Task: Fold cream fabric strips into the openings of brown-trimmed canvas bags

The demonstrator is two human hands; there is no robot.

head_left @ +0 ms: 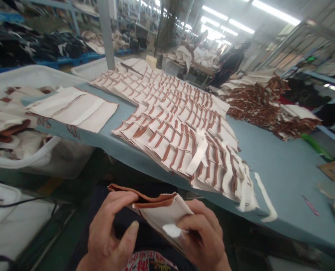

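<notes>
My right hand (204, 233) pinches the right end of the piece (161, 216), fingers closed on it by a white patch (172, 230); my left hand (107, 229) has its fingers laid on the brown edge, thumb spread well away from them; the piece is in front of me, on my side of the table (283, 169); there, overlapping rows (167, 141) lie between a flat panel (77, 107) on the left and a pile (257, 101) on the right; a white strip (198, 154) lies across the rows.
</notes>
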